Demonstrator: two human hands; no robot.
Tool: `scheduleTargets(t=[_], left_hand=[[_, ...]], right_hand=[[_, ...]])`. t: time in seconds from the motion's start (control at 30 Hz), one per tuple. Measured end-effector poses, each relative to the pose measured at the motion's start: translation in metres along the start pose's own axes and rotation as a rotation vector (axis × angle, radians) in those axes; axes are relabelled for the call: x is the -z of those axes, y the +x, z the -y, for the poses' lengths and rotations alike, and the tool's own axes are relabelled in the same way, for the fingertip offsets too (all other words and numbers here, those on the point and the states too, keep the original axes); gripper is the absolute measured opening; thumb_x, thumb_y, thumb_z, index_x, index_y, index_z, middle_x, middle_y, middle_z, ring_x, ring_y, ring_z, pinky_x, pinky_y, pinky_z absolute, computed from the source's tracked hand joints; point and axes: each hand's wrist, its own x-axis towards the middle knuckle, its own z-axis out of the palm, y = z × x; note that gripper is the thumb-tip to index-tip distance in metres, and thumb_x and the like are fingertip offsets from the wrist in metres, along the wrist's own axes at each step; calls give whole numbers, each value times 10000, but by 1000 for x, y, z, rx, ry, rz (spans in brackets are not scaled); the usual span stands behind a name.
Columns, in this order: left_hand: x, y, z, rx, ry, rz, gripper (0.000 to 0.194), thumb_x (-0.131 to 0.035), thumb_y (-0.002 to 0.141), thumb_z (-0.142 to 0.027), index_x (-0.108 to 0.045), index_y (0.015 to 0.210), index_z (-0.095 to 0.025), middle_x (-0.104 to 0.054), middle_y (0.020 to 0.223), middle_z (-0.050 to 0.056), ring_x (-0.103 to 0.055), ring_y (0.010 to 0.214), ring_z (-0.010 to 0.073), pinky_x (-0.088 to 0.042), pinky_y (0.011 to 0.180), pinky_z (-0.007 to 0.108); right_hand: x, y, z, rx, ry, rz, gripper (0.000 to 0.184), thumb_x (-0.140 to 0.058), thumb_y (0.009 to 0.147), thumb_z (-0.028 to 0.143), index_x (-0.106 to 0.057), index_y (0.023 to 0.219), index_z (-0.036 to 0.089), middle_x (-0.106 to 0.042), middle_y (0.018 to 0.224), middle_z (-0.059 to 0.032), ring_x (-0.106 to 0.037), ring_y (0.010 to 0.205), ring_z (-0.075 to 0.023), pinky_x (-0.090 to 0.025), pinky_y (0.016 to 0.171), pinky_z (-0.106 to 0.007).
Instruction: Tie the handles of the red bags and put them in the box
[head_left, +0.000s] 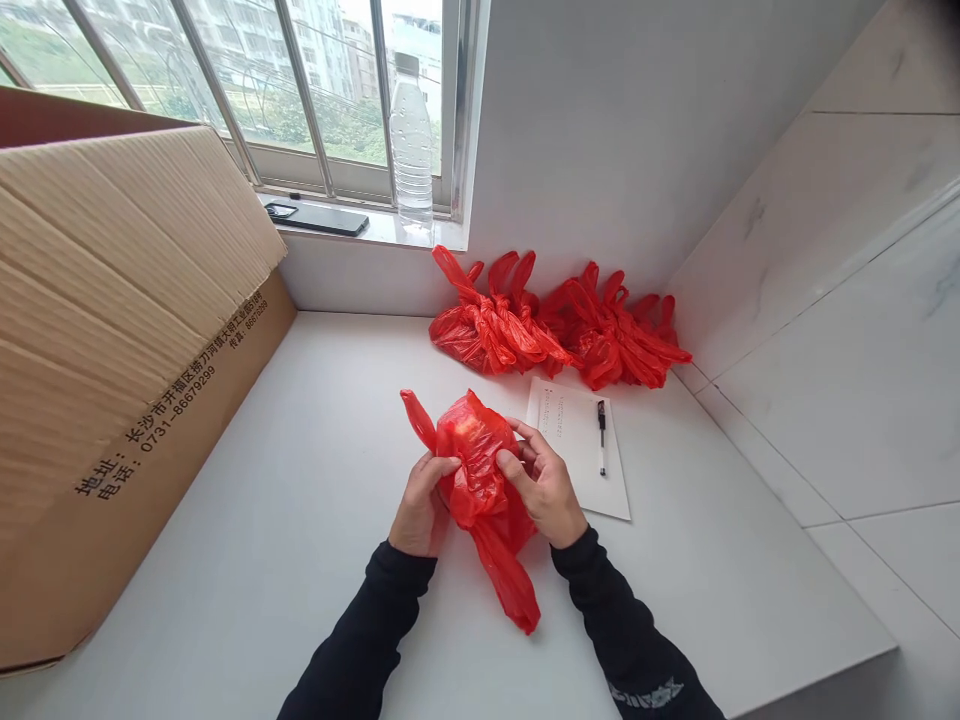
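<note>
Between my two hands is a red plastic bag [480,470], wrapped around something whose shape I cannot make out. One handle loop of the bag sticks up at the upper left, and a longer one hangs toward me at the lower right. My left hand [424,500] grips the bag's left side, thumb on top. On the right side, my right hand [544,485] pinches the plastic, with thumb and fingers closed on it. The fingers under the bag are partly hidden.
Several knotted red bags [555,320] lie against the wall. A paper sheet [577,480] with a pen [601,438] rests right of my hands. A big cardboard box [135,380] stands left. The windowsill holds a phone [322,217] and a water bottle [412,150].
</note>
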Motion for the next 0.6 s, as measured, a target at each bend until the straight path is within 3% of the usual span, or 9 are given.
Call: scheduleTargets(t=[0.17, 0.4, 0.6], left_hand=[[0, 0, 3, -23, 27, 76, 324, -837, 726, -352, -724, 948, -144, -771, 848, 60, -725, 763, 226, -567, 688, 311], [2, 5, 7, -34, 18, 67, 297, -882, 701, -322, -739, 898, -151, -777, 818, 31, -710, 681, 174, -561, 667, 272], [3, 4, 1, 40, -60, 12, 353, -884, 665, -299, -726, 938, -139, -769, 793, 32, -698, 631, 168, -559, 622, 266]], right_hand=[[-3, -2, 0, 58, 12, -42, 544, -751, 841, 405, -569, 1331, 258, -722, 1124, -67, -675, 1023, -239, -561, 918, -389], [1, -1, 0, 49, 155, -25, 507, -729, 860, 375, -569, 1328, 264, -717, 1124, -62, -684, 1019, -237, -561, 914, -381], [2, 0, -1, -89, 324, 128, 406, -650, 928, 431, -625, 1289, 246, -731, 1121, -52, -695, 1016, -228, -538, 943, -366]])
